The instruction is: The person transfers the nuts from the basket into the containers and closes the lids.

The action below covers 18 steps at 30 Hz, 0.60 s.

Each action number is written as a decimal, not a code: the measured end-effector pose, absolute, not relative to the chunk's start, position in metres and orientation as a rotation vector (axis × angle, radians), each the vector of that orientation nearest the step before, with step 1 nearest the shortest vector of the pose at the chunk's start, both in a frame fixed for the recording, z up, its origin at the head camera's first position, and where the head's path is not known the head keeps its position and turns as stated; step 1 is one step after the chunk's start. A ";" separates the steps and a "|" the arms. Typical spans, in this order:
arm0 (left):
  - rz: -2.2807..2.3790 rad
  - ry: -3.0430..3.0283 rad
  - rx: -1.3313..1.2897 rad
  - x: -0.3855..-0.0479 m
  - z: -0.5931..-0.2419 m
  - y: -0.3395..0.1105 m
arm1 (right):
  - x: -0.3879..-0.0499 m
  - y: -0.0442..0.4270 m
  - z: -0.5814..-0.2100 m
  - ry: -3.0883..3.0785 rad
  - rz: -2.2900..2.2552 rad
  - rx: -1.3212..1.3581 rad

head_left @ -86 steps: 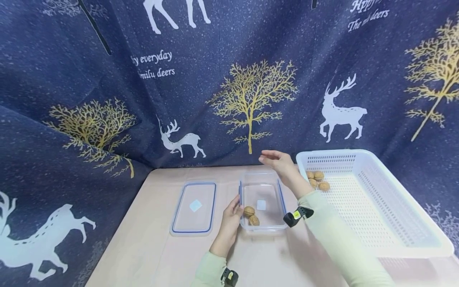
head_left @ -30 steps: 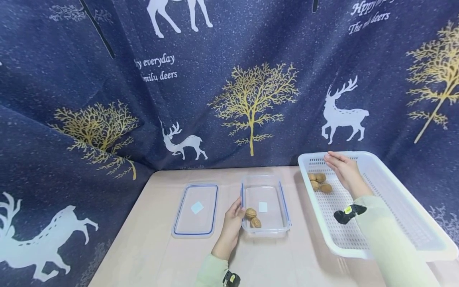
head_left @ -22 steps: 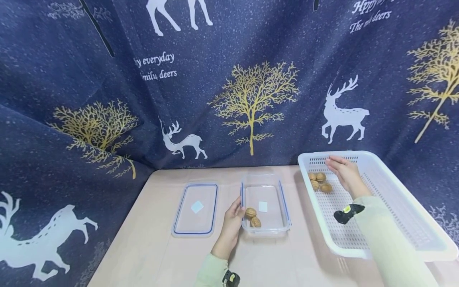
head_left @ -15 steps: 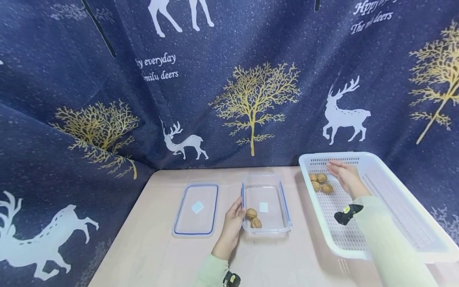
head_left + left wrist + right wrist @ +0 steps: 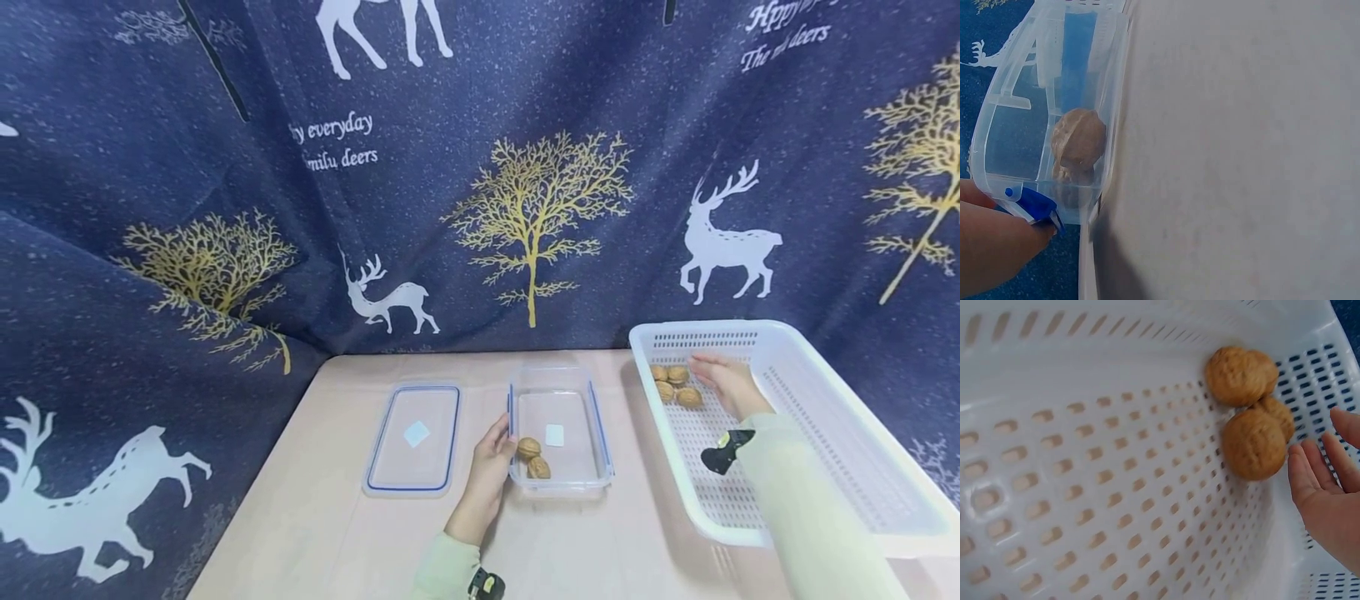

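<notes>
1. 4 walnuts cluster in the far-left corner of the white basket.
2. The right hand, fingers loosely outstretched and holding nothing, is just beside them.
3. 2 more walnuts lie in the clear box, near-left corner.
4. The left hand pinches the box's left wall.
5. Left of that, a lid lies on the tabletop.

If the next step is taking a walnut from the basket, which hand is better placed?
Likely the right hand: it is close beside the four walnuts in the basket, holding nothing. The left hand is farther away, gripping the clear container.
</notes>
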<state>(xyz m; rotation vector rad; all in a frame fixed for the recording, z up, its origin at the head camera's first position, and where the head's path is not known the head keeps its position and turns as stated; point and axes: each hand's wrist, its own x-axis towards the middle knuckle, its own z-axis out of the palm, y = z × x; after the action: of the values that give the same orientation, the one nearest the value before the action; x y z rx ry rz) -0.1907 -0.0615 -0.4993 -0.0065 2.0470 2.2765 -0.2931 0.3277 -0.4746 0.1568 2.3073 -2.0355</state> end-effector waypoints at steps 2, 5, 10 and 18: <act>2.277 2.040 -0.005 -0.191 -0.500 -0.062 | -0.293 0.330 -0.478 2.305 -2.021 0.144; 2.276 2.041 0.002 -0.190 -0.500 -0.062 | -0.293 0.334 -0.484 2.313 -1.986 0.145; 2.271 2.058 0.005 -0.190 -0.501 -0.061 | -0.293 0.336 -0.490 2.322 -1.981 0.177; 2.263 2.065 -0.022 -0.191 -0.501 -0.061 | -0.295 0.332 -0.495 2.309 -2.024 0.204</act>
<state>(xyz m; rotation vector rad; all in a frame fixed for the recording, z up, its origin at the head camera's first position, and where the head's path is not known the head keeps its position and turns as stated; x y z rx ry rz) -0.1911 -0.0609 -0.5010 -0.0215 2.0648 2.2628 -0.2955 0.3319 -0.4952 0.2043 2.3091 -2.0236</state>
